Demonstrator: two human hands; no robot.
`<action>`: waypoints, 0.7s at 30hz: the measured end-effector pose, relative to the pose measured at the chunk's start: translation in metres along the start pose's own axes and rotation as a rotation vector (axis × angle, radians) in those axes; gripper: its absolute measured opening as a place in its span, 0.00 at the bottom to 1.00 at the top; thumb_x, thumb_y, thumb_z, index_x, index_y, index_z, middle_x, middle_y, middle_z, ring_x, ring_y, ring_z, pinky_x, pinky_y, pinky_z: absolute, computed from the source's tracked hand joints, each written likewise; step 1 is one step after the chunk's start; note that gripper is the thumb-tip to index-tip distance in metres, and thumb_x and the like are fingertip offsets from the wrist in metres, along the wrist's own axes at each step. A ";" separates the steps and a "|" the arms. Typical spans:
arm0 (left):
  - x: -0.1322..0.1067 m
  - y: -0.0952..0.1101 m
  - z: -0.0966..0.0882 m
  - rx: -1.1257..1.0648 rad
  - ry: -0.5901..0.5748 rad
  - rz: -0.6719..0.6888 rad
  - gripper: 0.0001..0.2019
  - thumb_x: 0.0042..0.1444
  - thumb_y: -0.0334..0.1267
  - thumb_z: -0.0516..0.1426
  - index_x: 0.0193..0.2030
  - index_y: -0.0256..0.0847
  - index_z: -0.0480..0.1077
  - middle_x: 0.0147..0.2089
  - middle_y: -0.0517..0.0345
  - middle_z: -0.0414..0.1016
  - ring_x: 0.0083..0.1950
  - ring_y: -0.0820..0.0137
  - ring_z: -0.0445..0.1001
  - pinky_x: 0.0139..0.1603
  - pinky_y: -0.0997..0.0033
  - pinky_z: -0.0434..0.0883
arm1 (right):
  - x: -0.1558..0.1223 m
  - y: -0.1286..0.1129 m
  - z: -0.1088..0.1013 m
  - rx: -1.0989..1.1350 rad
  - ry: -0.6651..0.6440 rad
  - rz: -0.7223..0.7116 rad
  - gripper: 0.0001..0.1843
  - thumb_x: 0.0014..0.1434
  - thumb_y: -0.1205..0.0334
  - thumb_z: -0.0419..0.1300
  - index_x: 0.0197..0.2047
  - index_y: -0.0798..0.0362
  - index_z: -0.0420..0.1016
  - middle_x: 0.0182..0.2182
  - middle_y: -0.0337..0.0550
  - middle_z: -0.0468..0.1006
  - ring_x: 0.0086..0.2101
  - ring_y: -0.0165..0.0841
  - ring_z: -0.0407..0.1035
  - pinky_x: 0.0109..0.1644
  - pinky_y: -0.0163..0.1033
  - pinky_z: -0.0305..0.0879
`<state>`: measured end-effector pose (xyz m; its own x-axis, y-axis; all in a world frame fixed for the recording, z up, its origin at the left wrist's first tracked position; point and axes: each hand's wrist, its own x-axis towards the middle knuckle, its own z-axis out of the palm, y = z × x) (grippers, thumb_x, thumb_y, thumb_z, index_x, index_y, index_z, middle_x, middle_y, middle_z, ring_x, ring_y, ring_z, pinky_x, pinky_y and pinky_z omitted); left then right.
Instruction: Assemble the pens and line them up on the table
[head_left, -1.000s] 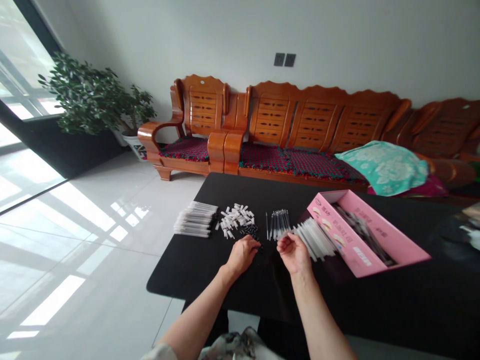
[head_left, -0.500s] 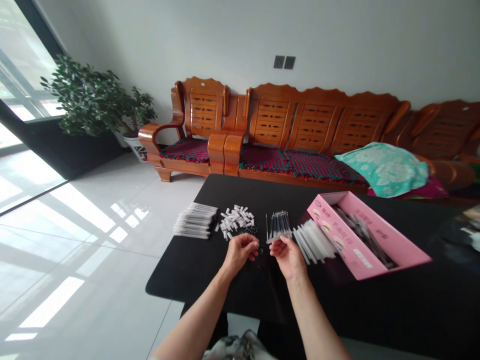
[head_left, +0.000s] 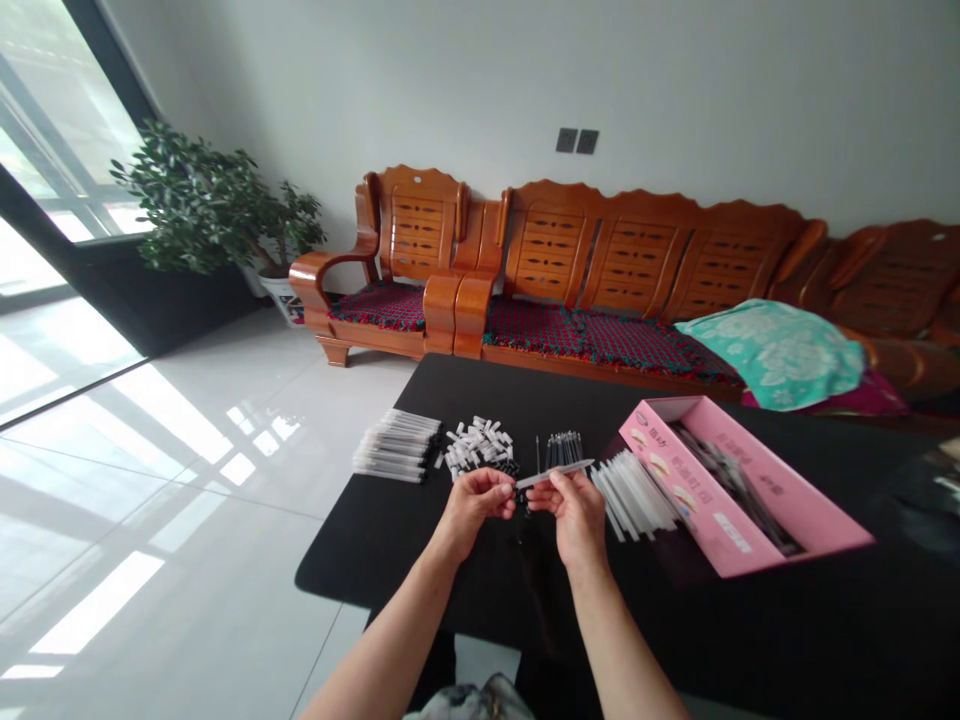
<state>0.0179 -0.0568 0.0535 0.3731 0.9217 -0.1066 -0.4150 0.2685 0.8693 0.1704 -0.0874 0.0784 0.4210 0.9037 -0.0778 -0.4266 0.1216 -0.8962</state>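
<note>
My right hand [head_left: 574, 505] is closed around a translucent white pen barrel [head_left: 559, 472], which slants slightly up to the right. At the barrel's left end, the fingers of my left hand [head_left: 480, 500] pinch a small dark piece, mostly hidden by the fingertips. Just beyond the hands lie a pile of white pen caps [head_left: 478, 443], some small black parts [head_left: 510, 467] and a row of dark pen refills [head_left: 564, 447]. More translucent barrels [head_left: 636, 495] lie to the right of my right hand. Over on the left is a stack of pens [head_left: 396, 447] with black ends.
A pink open box [head_left: 712, 520] with dark thin items inside stands on the right of the black table [head_left: 390, 560]. Past the table's far edge is a wooden sofa [head_left: 555, 240] with a turquoise cloth [head_left: 780, 350]. A potted plant [head_left: 217, 200] stands at the left.
My hands have come closer together. The pen barrel in my right hand has lifted a little, and its left end now meets my left fingertips. The view has shifted slightly.
</note>
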 end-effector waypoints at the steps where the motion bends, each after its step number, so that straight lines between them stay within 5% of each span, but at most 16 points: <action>1: 0.000 0.000 0.000 -0.002 0.001 0.000 0.17 0.45 0.44 0.69 0.36 0.32 0.76 0.29 0.54 0.76 0.27 0.74 0.73 0.30 0.75 0.71 | 0.000 0.000 0.000 -0.006 -0.001 -0.001 0.14 0.47 0.57 0.70 0.31 0.56 0.72 0.20 0.42 0.79 0.20 0.36 0.76 0.20 0.35 0.73; 21: -0.004 0.006 0.012 0.056 0.092 0.029 0.18 0.42 0.45 0.70 0.30 0.32 0.73 0.24 0.54 0.76 0.23 0.73 0.73 0.28 0.74 0.72 | -0.003 0.005 0.001 -0.085 0.020 -0.043 0.17 0.48 0.54 0.70 0.33 0.56 0.72 0.22 0.42 0.80 0.21 0.36 0.76 0.22 0.36 0.74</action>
<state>0.0239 -0.0620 0.0652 0.2822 0.9515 -0.1223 -0.3765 0.2271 0.8981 0.1664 -0.0890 0.0743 0.4537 0.8900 -0.0462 -0.3390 0.1244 -0.9325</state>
